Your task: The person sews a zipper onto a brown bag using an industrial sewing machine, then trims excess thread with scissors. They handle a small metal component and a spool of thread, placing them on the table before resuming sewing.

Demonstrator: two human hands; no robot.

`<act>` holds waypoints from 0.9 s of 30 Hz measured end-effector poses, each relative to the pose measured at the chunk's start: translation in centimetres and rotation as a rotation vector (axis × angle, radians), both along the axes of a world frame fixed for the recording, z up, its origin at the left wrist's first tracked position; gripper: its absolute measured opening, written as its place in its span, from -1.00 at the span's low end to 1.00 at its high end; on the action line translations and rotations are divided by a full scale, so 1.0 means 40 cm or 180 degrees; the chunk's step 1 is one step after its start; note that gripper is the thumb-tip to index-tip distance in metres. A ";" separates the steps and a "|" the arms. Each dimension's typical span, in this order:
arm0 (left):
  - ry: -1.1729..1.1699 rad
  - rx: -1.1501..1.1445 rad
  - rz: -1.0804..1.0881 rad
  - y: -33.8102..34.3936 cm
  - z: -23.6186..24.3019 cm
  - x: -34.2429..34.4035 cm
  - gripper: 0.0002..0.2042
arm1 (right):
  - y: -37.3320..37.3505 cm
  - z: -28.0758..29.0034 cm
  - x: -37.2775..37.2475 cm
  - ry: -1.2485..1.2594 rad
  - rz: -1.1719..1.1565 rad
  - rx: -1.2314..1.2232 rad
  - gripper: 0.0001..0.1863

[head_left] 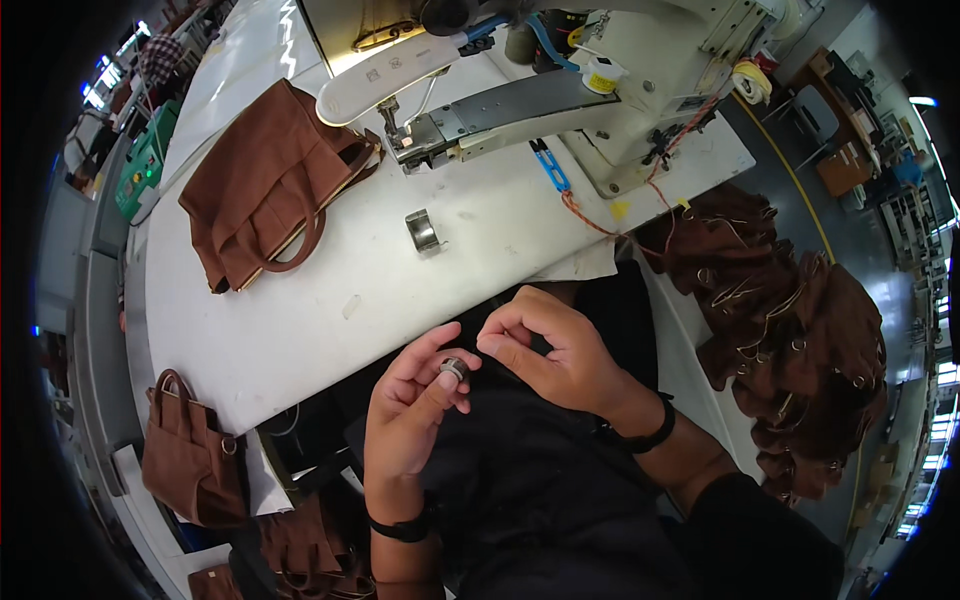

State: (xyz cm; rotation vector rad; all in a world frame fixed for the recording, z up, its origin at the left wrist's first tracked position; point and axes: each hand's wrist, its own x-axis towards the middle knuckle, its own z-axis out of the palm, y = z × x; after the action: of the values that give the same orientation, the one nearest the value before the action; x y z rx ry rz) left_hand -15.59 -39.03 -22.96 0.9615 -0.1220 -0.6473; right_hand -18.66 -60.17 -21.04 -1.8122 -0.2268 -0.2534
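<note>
My left hand (408, 408) holds a small round metal bobbin (454, 369) between thumb and fingers, above my lap at the table's front edge. Close by on its right, my right hand (548, 345) is closed in a pinch, thumb against forefinger. Whatever those fingertips grip is too fine to see. A shiny metal bobbin case (422, 231) lies on the white table (380, 290) beyond my hands. Above it reaches the arm of a sewing machine (500, 115), with its needle area over the table. To the left rests a brown handbag (255, 190) on its side.
Blue thread snips (550, 166) on a reddish cord lie beside the machine's base. Another brown bag (192, 455) stands at the lower left. Brown bags are heaped (790, 340) at the right. A small clear piece (351, 306) lies near the table's front edge.
</note>
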 end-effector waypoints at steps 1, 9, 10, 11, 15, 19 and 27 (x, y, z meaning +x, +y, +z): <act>-0.0261 0.0201 0.0005 -0.004 0.003 -0.006 -0.49 | 0.001 0.005 0.006 0.0020 0.0063 0.0045 -0.93; -0.1410 0.1079 0.0003 -0.032 0.045 -0.036 -0.39 | 0.012 -0.014 0.035 0.0801 0.0364 0.0610 -0.89; -0.1387 0.1054 0.0073 -0.028 0.046 -0.038 -0.38 | 0.000 -0.006 0.035 0.0882 0.0323 0.0667 -0.88; -0.1356 0.1031 0.0149 -0.024 0.045 -0.041 -0.37 | -0.006 0.000 0.034 0.0970 0.0289 0.0724 -0.87; -0.1308 0.0886 -0.0278 -0.012 0.036 -0.031 -0.41 | -0.001 -0.003 0.027 0.1142 0.0425 0.1120 -0.86; -0.0890 0.0678 -0.0129 -0.014 0.021 -0.023 -0.43 | -0.006 0.041 0.018 0.1051 0.0390 0.1288 -0.85; -0.0821 0.0627 -0.0170 -0.012 -0.012 -0.007 -0.66 | -0.048 0.019 0.031 0.1153 0.0192 0.1670 -0.84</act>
State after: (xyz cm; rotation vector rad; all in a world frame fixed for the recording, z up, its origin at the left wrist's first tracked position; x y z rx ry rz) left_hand -15.87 -39.53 -23.45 1.2337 -0.3178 -0.5893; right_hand -17.43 -62.11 -20.28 -1.2975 0.0422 0.0604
